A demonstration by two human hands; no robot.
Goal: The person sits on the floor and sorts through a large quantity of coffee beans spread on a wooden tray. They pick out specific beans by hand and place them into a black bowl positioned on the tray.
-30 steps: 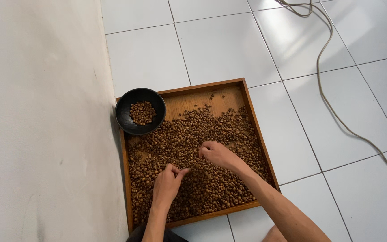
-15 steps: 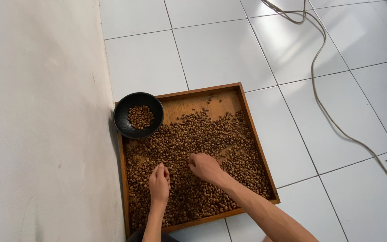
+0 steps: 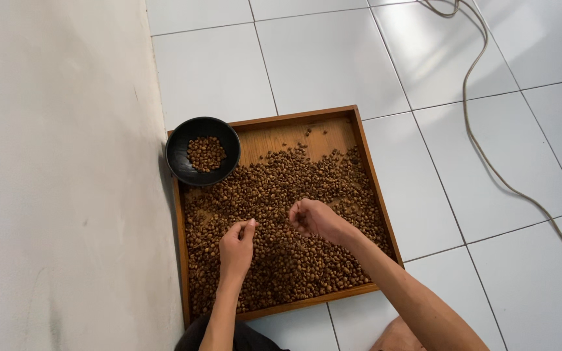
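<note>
Beans (image 3: 281, 214) fill a wooden tray (image 3: 367, 169) on the white tile floor (image 3: 333, 58), and two hands hover over them.

Brown beans cover most of the tray, which sits right beside a pale wall (image 3: 53, 175). Left hand (image 3: 237, 244) is just above the beans with its fingertips pinched together. Right hand (image 3: 313, 218) is curled up loosely; I cannot tell if it holds a bean. One black bowl (image 3: 203, 151) with a few beans inside sits on the tray's far left corner. Over on the right, a long cord (image 3: 489, 162) lies on the floor.
</note>
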